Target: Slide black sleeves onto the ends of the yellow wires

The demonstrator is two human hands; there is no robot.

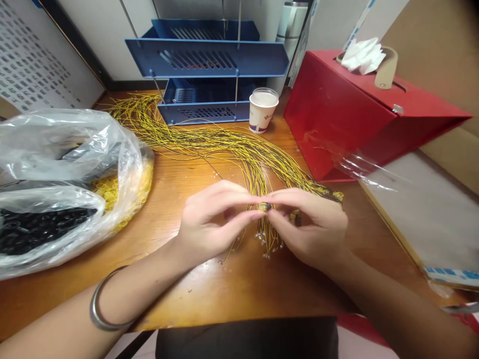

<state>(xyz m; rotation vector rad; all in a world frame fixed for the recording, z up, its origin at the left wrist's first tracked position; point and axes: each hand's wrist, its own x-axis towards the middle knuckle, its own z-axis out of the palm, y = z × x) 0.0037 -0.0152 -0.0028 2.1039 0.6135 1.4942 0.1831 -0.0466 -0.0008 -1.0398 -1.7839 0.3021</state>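
Over the middle of the wooden table (168, 294), my left hand (211, 219) and my right hand (312, 224) meet fingertip to fingertip. Between both thumbs and forefingers is a small yellow-and-black plastic piece (264, 206), yellow on the left and dark on the right. A long bundle of thin yellow and black wires (232, 142) runs from the back left to beneath my hands. Loose wire ends with small pale tips (266, 254) hang below the pinch. Beside my right hand, some wires end in yellow-and-black pieces (337, 196). My fingers partly hide the held piece.
At left, clear plastic bags (136, 134) hold black rings (41, 227) and yellow pieces (108, 192). Behind the wires stand a blue tray rack (220, 60), a paper cup (263, 112) and a flask (294, 20). A red box (348, 114) with tissues is at right.
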